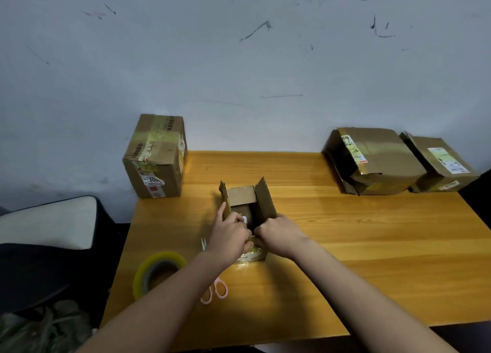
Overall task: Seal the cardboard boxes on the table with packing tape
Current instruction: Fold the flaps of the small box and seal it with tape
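The small open box (247, 214) stands mid-bench, looking light and stiff. The left hand (230, 231) and right hand (276, 234) curl around its near flaps; best held at flap edges.

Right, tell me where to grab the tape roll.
Grip the tape roll by its rim from above, fingers through the open core. It leans near the table's left edge, hole facing up toward you, nothing covering it. Probably easiest for the left hand.
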### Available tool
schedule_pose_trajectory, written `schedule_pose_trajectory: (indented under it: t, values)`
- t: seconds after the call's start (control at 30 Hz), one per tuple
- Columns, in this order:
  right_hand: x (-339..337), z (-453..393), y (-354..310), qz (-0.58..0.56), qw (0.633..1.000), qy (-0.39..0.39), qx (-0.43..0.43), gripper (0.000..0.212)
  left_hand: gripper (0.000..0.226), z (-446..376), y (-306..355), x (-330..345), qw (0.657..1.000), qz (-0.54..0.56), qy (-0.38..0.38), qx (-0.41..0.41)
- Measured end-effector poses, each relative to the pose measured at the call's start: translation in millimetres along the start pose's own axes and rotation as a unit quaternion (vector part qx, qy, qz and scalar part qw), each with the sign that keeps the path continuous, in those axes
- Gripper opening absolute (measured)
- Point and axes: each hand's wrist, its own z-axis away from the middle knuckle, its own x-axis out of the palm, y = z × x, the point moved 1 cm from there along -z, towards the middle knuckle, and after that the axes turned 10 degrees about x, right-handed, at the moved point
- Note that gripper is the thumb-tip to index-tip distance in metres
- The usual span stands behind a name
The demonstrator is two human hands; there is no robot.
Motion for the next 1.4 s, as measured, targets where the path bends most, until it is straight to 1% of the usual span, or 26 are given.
schedule_pose_trajectory:
  t: [0.07,0.2,0.27,0.37,0.47,0.57,0.73,0.8,0.87,0.93,0.97,1.07,1.13,1.2,1.27,1.33,1.4]
  values:
    - [-4.6,-1.9,2.8,0.008,0.999,-0.012,-0.038,0.030,0.029,0.7,-1.3,-1.9,1.000,-0.019,-0.007,0.008]
    - [-6.5,-1.7,3.5,-0.012,0.997,-0.037,-0.063,0.022,0.031,6.4,-9.1,-5.9,0.999,-0.024,0.000,0.023]
    - [-3.0,-1.6,5.0,-0.034,0.997,-0.042,-0.057,0.025,0.030,10.6,-13.0,-6.0,0.999,-0.022,0.005,0.032]
    - [3.4,-4.0,4.7,-0.067,0.996,-0.054,-0.038,0.027,0.030,13.7,-15.1,-4.1,1.000,0.003,0.003,0.020]
    - [13.9,-7.1,-1.7,-0.047,0.997,-0.059,-0.014,0.030,0.029,11.9,-15.8,-2.5,0.999,0.036,-0.003,0.000]
    - [18.9,-8.8,-3.7,-0.042,0.998,-0.040,0.008,0.030,0.029,11.1,-17.0,-0.8,0.999,0.040,-0.009,-0.012]
    - [19.5,-6.3,-1.8,-0.055,0.998,-0.037,-0.001,0.036,0.030,9.9,-14.5,1.8,1.000,0.027,-0.006,-0.004]
    - [17.8,-4.2,2.5,-0.086,0.995,-0.043,-0.015,0.039,0.031,10.1,-17.1,1.3,0.999,0.037,-0.011,0.003]
    - [17.0,-2.0,8.7,-0.133,0.991,-0.024,-0.023,0.035,0.033,11.0,-21.7,0.5,0.999,0.044,-0.019,0.012]
    - [19.9,0.0,12.8,-0.152,0.988,0.010,-0.038,0.032,0.037,12.2,-24.6,-0.3,0.998,0.046,-0.027,0.032]
    - [21.4,1.2,13.3,-0.153,0.987,0.021,-0.043,0.032,0.041,12.5,-25.2,-0.3,0.997,0.050,-0.027,0.042]
    - [23.6,3.0,12.0,-0.164,0.985,0.028,-0.041,0.035,0.066,13.7,-28.2,3.5,0.996,0.054,-0.009,0.065]
    - [22.6,4.0,12.1,-0.172,0.984,0.027,-0.031,0.039,0.073,13.1,-31.1,8.3,0.996,0.058,0.012,0.074]
    - [23.6,5.0,11.0,-0.157,0.986,0.045,-0.024,0.042,0.076,11.4,-31.4,10.4,0.995,0.061,0.026,0.073]
    - [26.8,5.9,7.3,-0.141,0.987,0.076,-0.020,0.040,0.080,9.6,-28.3,8.4,0.996,0.064,0.024,0.063]
    - [31.1,5.8,5.5,-0.153,0.984,0.086,-0.008,0.038,0.081,8.2,-24.5,6.9,0.996,0.067,0.028,0.048]
    - [33.4,6.4,6.3,-0.163,0.984,0.073,0.006,0.038,0.070,7.9,-22.1,6.8,0.997,0.066,0.025,0.039]
